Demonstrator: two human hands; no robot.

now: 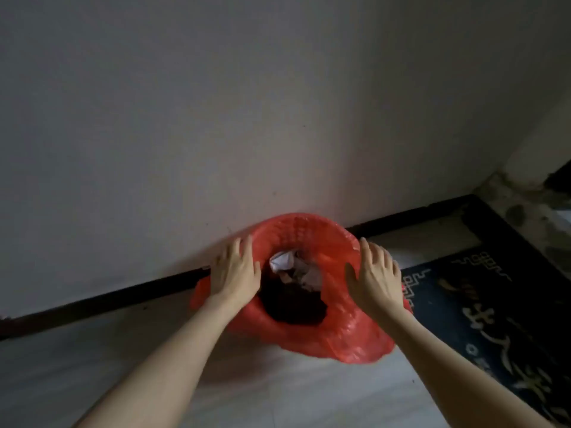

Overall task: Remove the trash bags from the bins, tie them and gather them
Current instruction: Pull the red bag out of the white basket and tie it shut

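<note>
A red trash bag [346, 332] lines a lattice-walled bin [304, 230] that stands on the floor against the wall. The bag's edge is folded over the bin's rim and hangs down outside. Inside lie crumpled white paper [282, 261] and dark trash [293, 304]. My left hand [236, 270] rests with straight fingers on the left side of the rim. On the right side of the rim, my right hand [375, 273] lies flat with its fingers spread. Neither hand grips the plastic.
A pale wall [216, 118] rises right behind the bin, with a dark skirting strip [108, 304] along its foot. A dark patterned mat [494, 304] lies on the floor to the right. Pale floor tiles [278, 390] run in front of the bin.
</note>
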